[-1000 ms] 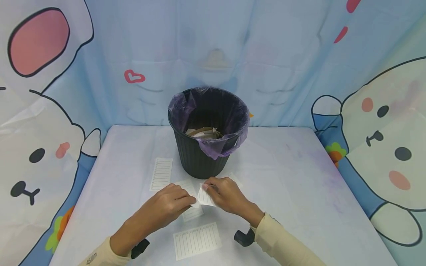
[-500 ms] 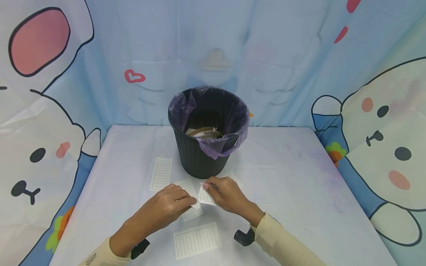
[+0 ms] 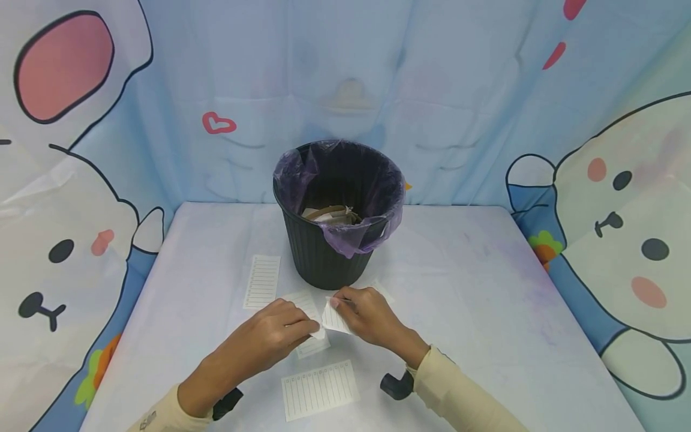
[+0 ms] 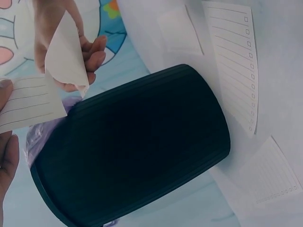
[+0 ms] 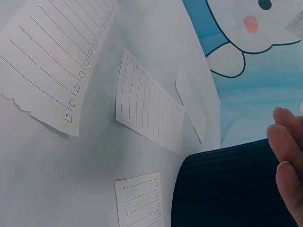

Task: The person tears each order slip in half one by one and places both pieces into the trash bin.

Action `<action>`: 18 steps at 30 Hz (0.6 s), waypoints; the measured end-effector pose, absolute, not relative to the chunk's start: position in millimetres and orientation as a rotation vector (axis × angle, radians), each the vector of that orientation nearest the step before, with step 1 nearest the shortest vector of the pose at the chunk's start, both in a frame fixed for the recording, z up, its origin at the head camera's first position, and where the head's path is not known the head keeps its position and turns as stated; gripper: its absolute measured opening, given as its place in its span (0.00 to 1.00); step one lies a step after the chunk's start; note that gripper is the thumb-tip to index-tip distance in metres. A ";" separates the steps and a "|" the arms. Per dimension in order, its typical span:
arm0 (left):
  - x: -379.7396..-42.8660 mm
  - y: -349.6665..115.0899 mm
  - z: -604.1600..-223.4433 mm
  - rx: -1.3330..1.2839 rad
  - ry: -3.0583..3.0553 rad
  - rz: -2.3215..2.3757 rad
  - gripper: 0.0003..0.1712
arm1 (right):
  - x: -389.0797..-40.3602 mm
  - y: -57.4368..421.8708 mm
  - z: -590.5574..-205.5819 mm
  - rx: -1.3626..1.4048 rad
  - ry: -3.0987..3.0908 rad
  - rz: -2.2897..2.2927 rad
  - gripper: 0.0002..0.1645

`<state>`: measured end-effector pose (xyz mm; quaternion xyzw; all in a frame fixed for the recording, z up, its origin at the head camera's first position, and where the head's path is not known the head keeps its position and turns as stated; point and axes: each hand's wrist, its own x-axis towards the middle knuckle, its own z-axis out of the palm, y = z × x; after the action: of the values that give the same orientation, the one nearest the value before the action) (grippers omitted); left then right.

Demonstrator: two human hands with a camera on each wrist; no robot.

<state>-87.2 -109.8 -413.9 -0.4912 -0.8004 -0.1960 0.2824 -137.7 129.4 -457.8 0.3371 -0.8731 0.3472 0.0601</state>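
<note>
Both hands meet in front of the bin over the table. My left hand [image 3: 270, 333] pinches a small piece of lined white paper [image 4: 28, 104]. Beside it, my right hand [image 3: 372, 315] pinches another part of paper [image 3: 336, 318], whose blank, curled side [image 4: 66, 52] faces the left wrist view. The two parts come together at their edges there; I cannot tell whether they are still joined. Under the hands lies a lined checklist sheet [image 3: 313, 347], partly covered. Fingers [image 5: 286, 156] show at the right edge of the right wrist view.
Behind the hands stands a black bin [image 3: 324, 258] with a purple liner [image 3: 351, 240] and some scraps [image 3: 337, 217] inside. Checklist sheets lie left of the bin [image 3: 261, 282] and nearer the front [image 3: 320, 391]. A pale paper [image 3: 382, 291] is by the bin's right side.
</note>
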 end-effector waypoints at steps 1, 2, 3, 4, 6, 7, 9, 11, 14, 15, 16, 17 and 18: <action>-87.2 -109.9 -414.0 -1.315 -2.145 -0.527 0.18 | -137.6 129.5 -457.9 1.020 -2.643 1.050 0.06; -87.3 -109.9 -414.2 -1.315 -2.146 -0.529 0.18 | -137.5 129.6 -457.9 1.019 -2.644 1.050 0.06; -87.4 -110.0 -414.3 -1.315 -2.147 -0.531 0.17 | -137.4 129.6 -457.9 1.019 -2.646 1.049 0.06; -87.6 -110.0 -414.4 -1.315 -2.147 -0.531 0.17 | -137.3 129.6 -457.9 1.017 -2.648 1.050 0.07; -88.0 -110.0 -414.9 -1.312 -2.147 -0.529 0.16 | -137.1 129.7 -457.7 1.014 -2.653 1.055 0.07; -88.2 -110.0 -415.2 -1.312 -2.148 -0.531 0.16 | -136.9 129.8 -457.7 1.011 -2.656 1.057 0.07; -88.4 -109.8 -415.5 -1.310 -2.152 -0.534 0.16 | -136.8 129.9 -457.9 1.011 -2.655 1.061 0.07; -88.6 -109.7 -415.8 -1.310 -2.155 -0.536 0.16 | -136.8 130.1 -458.2 1.012 -2.652 1.061 0.07; -88.5 -109.3 -416.1 -1.316 -2.159 -0.541 0.16 | -137.0 130.5 -458.9 1.019 -2.642 1.052 0.07; -88.5 -109.2 -416.2 -1.319 -2.157 -0.540 0.16 | -136.9 130.6 -459.1 1.019 -2.639 1.050 0.07; -88.4 -109.2 -416.4 -1.322 -2.153 -0.535 0.16 | -137.0 130.9 -459.5 1.020 -2.636 1.047 0.07; -88.3 -109.1 -416.2 -1.324 -2.153 -0.535 0.17 | -137.0 131.1 -459.8 1.019 -2.634 1.048 0.07; -88.4 -109.1 -416.2 -1.325 -2.156 -0.535 0.17 | -137.2 131.4 -460.4 1.019 -2.633 1.044 0.07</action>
<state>-88.4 -109.1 -416.2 -0.4928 -0.8016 -0.1991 0.2739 -137.2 131.4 -460.4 0.3377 -0.8728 0.3461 0.0655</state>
